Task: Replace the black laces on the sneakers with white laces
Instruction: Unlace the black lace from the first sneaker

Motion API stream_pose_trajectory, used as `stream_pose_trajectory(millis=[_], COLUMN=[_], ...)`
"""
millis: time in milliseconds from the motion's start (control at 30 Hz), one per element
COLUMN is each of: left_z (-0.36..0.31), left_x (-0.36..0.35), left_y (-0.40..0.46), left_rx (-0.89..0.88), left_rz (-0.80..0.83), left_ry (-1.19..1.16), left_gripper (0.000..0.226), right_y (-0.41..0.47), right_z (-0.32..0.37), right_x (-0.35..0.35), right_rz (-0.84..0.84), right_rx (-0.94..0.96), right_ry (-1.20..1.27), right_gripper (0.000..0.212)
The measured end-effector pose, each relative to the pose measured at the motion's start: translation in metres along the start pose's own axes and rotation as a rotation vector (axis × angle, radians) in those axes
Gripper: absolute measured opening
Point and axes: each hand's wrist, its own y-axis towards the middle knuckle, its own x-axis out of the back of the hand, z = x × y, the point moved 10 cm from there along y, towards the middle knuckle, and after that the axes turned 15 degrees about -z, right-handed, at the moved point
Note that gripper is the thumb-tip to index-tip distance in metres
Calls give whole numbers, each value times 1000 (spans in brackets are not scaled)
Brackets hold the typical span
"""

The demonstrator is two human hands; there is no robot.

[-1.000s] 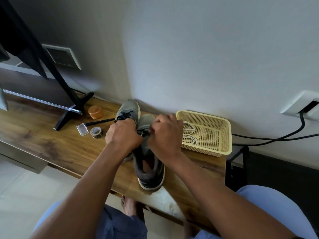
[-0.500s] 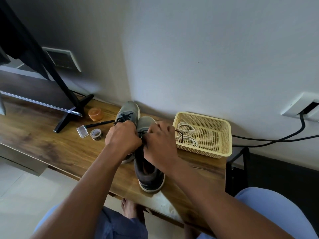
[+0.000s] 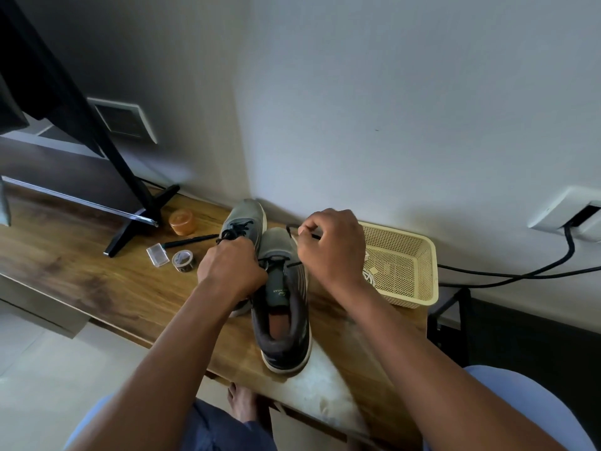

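Both hands work at the near sneaker (image 3: 282,307): the left hand (image 3: 231,271) is curled at its lacing, and the right hand (image 3: 331,249) pinches the black lace (image 3: 294,264), lifted clear. The sneaker lies lengthwise on the bench (image 3: 81,271), toe to the wall, its twin (image 3: 244,219) just beside it. A yellow basket (image 3: 413,255) sits right; a tape roll (image 3: 183,261) sits left.

Left hand (image 3: 231,271) hides far sneaker's (image 3: 245,218) laces; basket (image 3: 419,255) contents mostly behind right hand (image 3: 331,245).
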Motion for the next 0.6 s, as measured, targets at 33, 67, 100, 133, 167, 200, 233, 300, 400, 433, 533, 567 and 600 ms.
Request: stream_pose_trajectory(millis=[33,67,100,133,167,200,233,300,400,433,533,567,600], left_z=[0,0,-1,-1,-2,-5,-9,-20,-36,-40,-44,-44,-44], left_x=[1,3,6,9,11,12,12,11,9,7,0,-1,-1], left_y=[1,3,4,6,8,8,9,8,7,7,3,2,1], left_rx=[0,-2,-3,-5,-10,-21,-42,-96,-161,-170,-151,-141,-132], left_rz=[-3,-14,-34,-59,-81,-95,-102,-108,-122,-121,-114,-121,-131], left_ry=[-2,-1,-3,-13,-34,-65,-96,-123,-103,-97,-97,-103,-108], left_gripper=[13,15,15,14,12,10,10,20,29,31,28,26,24], right_y=[-1,-2,-3,-2,-2,-2,-4,-16,-48,-60,-81,-82,-80], right_z=[0,0,-2,-5,-7,-8,-8,-10,-19,-23,-31,-32,-31], right_x=[-4,-8,-12,-16,-19,-22,-25,-28,-27,-26,-21,-20,-19], right_rz=[50,103,160,223,296,383,485,722,1052,1138,1238,1221,1185], right_rx=[-3,-20,-53,-92,-124,-135,-125,-68,-38,-48,-62,-63,-54], right_ry=[29,56,74,87,96,92,69,-50,-264,-299,-323,-309,-292], right_gripper=[15,15,15,16,17,19,22,26,19,17,15,17,21])
